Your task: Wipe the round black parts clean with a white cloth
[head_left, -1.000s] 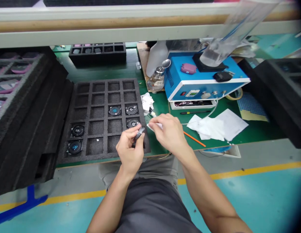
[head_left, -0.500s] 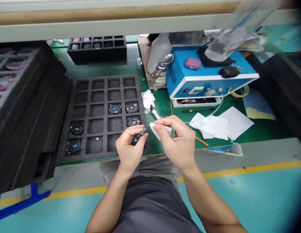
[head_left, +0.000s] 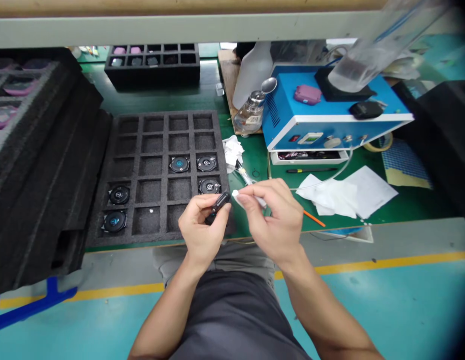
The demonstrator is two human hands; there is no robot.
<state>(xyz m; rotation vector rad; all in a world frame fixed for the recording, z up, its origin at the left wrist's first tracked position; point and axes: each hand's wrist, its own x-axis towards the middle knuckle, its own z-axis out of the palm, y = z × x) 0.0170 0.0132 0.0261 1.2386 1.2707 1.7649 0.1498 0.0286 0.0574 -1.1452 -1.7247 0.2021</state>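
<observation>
Between the thumb and fingers of my left hand (head_left: 201,225) is a black watch case (head_left: 220,201), turned on edge so its narrow side shows. My right hand (head_left: 275,215) pinches a piece of white wiping cloth (head_left: 236,194), its tip close to the watch case; whether they touch I cannot tell. Below and left of the hands lies a dark foam tray (head_left: 148,190). Several round black watch cases sit in its compartments, among them one at the front left (head_left: 114,221) and one beside my left hand (head_left: 209,186).
Stacked foam trays (head_left: 63,165) rise at the left. A blue machine (head_left: 337,131) stands at the back right, near a glass pump bottle (head_left: 250,116). White wipes (head_left: 332,196), an orange stick (head_left: 314,218) and a black pen (head_left: 311,170) lie on the green mat. Another foam tray (head_left: 153,79) is at the back.
The watch case has turned in my left hand, showing more of its side edge. The whole view has shifted slightly; the right hand keeps its pinch on the cloth.
</observation>
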